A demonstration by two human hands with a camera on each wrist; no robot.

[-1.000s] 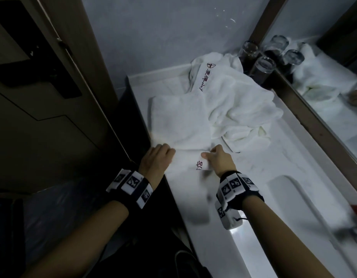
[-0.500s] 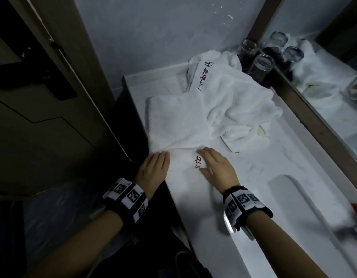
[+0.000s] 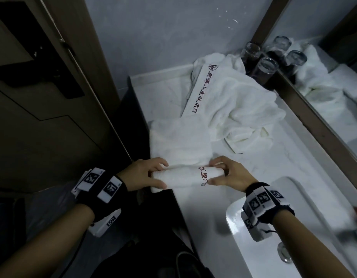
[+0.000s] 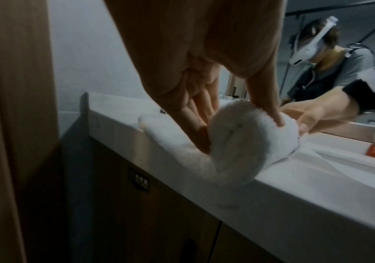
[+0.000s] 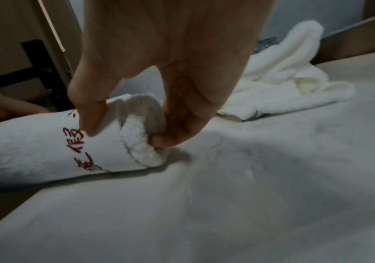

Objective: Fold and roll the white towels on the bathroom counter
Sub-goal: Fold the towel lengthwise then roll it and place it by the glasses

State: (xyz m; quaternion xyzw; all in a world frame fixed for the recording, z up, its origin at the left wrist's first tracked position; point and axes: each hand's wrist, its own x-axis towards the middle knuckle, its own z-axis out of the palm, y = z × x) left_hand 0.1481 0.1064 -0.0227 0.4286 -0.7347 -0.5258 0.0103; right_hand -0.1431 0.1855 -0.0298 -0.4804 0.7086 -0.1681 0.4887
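A folded white towel (image 3: 179,141) lies along the counter's left edge, its near end wound into a roll (image 3: 183,177) with red lettering. My left hand (image 3: 151,175) grips the roll's left end, thumb on the near side and fingers behind it. My right hand (image 3: 223,173) pinches the right end between thumb and fingers. The left wrist view shows the spiral end of the roll (image 4: 245,140) under my left hand (image 4: 204,113). In the right wrist view my right hand (image 5: 136,121) holds the roll (image 5: 46,147) by the lettered end. A crumpled white towel (image 3: 233,103) lies behind.
The white counter (image 3: 273,167) runs along a mirror (image 3: 334,87) at the right. Several drinking glasses (image 3: 263,71) stand in the back corner. A sink basin (image 3: 263,247) lies near my right wrist. A wooden door (image 3: 43,97) stands at the left.
Both hands went from lying on the towel's near edge to gripping it, and the near end is now rolled up into a thick roll.
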